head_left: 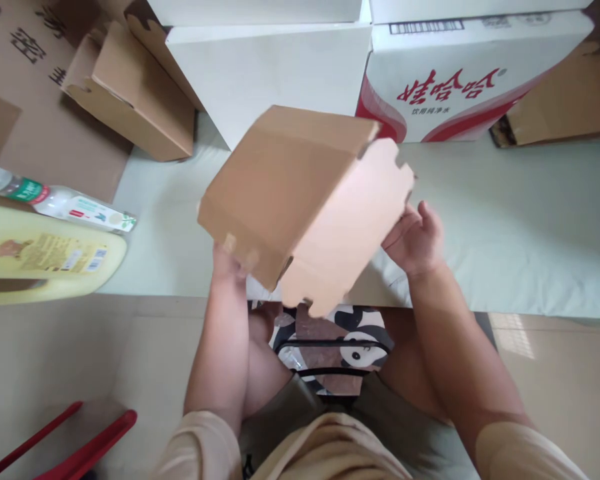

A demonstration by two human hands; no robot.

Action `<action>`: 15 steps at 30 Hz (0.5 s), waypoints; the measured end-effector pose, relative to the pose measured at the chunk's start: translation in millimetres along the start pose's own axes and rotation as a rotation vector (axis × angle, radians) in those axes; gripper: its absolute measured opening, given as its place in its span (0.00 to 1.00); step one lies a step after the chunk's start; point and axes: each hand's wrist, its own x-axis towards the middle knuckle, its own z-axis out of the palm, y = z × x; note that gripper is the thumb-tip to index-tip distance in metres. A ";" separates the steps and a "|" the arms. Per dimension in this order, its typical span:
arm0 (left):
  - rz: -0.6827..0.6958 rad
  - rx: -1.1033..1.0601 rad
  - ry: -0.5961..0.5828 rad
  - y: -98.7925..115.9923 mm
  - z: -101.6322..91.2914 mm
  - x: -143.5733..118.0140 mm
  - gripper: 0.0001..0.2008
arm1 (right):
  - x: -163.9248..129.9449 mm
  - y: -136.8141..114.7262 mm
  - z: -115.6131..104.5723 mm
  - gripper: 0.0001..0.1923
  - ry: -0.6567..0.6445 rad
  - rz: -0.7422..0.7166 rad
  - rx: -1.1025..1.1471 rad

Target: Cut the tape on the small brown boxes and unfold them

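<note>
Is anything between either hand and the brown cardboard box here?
Nothing visible. The left hand grips the cardboard box at its lower left edge, and the right hand touches its right side; the box is lifted above the table.

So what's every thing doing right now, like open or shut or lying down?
Small cardboard box: held up off the table, tilted, end flaps unfolded.
Left hand: gripping the box's lower left edge.
Right hand: pressed against the box's right flap.
Second small cardboard box: resting on the table, flaps open.
Water bottle: lying on its side.
Yellow jug: lying on its side.
White printed carton: closed.
</note>
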 end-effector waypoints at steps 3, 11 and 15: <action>0.074 -0.136 0.068 -10.1 0.9 29.9 0.30 | -3.1 -3.0 7.0 0.31 -0.056 0.113 0.227; 0.305 0.059 0.105 -36.2 -5.9 37.2 0.33 | -6.2 -6.1 16.3 0.37 -0.079 0.157 0.227; 0.486 0.263 -0.082 -38.8 -13.7 34.8 0.18 | -10.1 -14.0 16.2 0.42 -0.053 0.102 0.109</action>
